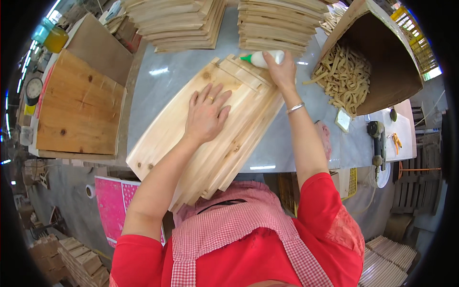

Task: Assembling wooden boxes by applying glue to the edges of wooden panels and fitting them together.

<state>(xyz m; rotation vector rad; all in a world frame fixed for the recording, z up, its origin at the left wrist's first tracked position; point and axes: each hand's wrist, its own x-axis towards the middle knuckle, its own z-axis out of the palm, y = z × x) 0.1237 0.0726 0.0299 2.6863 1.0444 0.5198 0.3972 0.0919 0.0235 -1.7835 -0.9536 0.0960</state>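
A fanned stack of pale wooden panels (165, 131) lies slantwise before me, its near end sticking out past the table edge. My left hand (206, 115) rests on the top panel with its fingers spread and a ring on one of them. Over the far end of the stack, my right hand (281, 71) is wrapped round a white glue bottle (259, 59) with a green nozzle. The bottle lies on its side in my grip, its tip pointing left over the grooved end of the panels. Whether the tip touches the wood, I cannot tell.
Two tall stacks of panels (277, 24) stand at the back of the grey table (153, 95). On the right, a tipped cardboard box (397, 62) spills curled strips (342, 76). A power tool (377, 143) lies beyond it. Upright wooden boards (79, 110) stand at the left.
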